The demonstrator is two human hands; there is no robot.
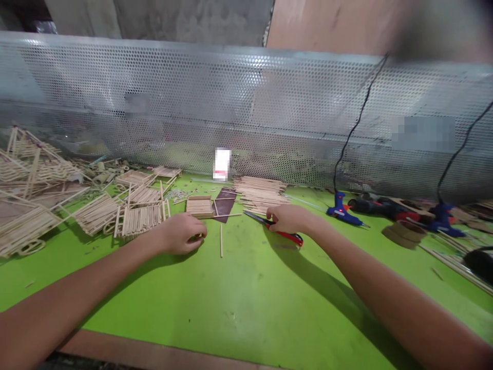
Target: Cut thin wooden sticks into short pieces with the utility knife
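My right hand [287, 219] is closed on the red-handled scissors [291, 238], whose blades point left over the green table. My left hand [183, 234] has curled fingers close to the tabletop; whether they hold anything is hidden. Between the hands a single thin stick [221, 240] lies on the table. Just beyond my left hand sits a small wooden tray-like piece [199, 206] with sticks reaching to its right over a dark brown sheet [228, 209]. A wide pile of sticks [260, 192] lies behind the scissors.
Several stick-built models [140, 218] crowd the left side. A blue glue gun [341, 209] with a black cord stands at the right, near another blue glue gun [444, 220], a tape roll [404, 234] and loose sticks. A perforated metal panel [192, 113] runs along the back.
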